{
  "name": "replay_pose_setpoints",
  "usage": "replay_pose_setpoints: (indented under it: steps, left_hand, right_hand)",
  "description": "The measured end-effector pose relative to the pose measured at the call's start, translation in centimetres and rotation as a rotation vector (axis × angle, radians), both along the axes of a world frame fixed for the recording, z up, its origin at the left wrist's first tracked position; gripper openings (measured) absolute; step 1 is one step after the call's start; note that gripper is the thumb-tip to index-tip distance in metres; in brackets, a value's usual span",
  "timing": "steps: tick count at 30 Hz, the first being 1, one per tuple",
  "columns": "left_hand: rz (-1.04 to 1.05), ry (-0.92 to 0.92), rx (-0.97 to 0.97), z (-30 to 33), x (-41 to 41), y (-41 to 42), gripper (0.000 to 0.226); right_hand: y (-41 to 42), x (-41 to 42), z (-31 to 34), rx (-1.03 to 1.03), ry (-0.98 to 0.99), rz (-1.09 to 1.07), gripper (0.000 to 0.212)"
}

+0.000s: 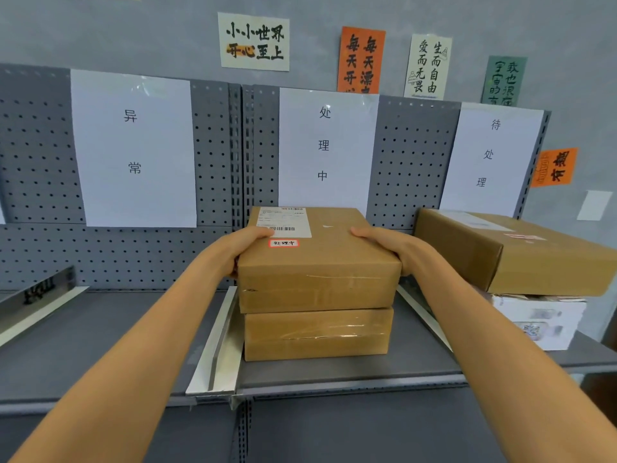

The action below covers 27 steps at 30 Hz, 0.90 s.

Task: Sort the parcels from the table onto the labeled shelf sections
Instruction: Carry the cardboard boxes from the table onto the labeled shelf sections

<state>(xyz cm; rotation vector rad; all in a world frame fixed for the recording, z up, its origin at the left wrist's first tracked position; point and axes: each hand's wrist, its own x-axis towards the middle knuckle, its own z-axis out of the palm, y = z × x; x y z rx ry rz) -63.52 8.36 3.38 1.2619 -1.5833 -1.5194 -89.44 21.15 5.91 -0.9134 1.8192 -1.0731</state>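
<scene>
A brown cardboard parcel [320,262] with a white shipping label and a small red-framed sticker rests on top of a second brown parcel [317,332] in the middle shelf section. My left hand [243,248] grips its left edge and my right hand [390,248] grips its right edge. Behind the stack hangs the middle paper section label [325,145]. Another paper label [133,148] marks the left section and a third paper label [490,158] marks the right one.
In the right section a large brown box [521,252] lies tilted on a white box [541,319]. Metal dividers [217,342] separate the sections of the grey shelf [100,345]. A perforated back panel [40,155] rises behind, with posters on the wall above.
</scene>
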Motion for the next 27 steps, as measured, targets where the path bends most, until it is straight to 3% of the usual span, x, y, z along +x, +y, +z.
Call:
replay_pose_setpoints:
  steps: [11, 18, 23, 27]
  left_hand:
    - [0.007, -0.049, 0.054, -0.3, -0.2, 0.1, 0.069]
    - [0.036, -0.086, 0.059, -0.2, -0.3, 0.8, 0.056]
    - [0.054, -0.113, 0.061, 0.1, -0.7, 1.4, 0.046]
    - [0.054, -0.107, 0.087, 0.3, -0.7, 1.5, 0.050]
  right_hand:
    - [0.1, -0.5, -0.9, 0.044, 0.049, -0.001, 0.070]
    - [-0.1, -0.5, -1.1, 0.072, 0.100, -0.005, 0.077]
    - [0.2, -0.4, -0.8, 0.083, 0.121, -0.017, 0.061]
    - [0.1, -0.8, -0.7, 0.101, 0.131, -0.023, 0.065]
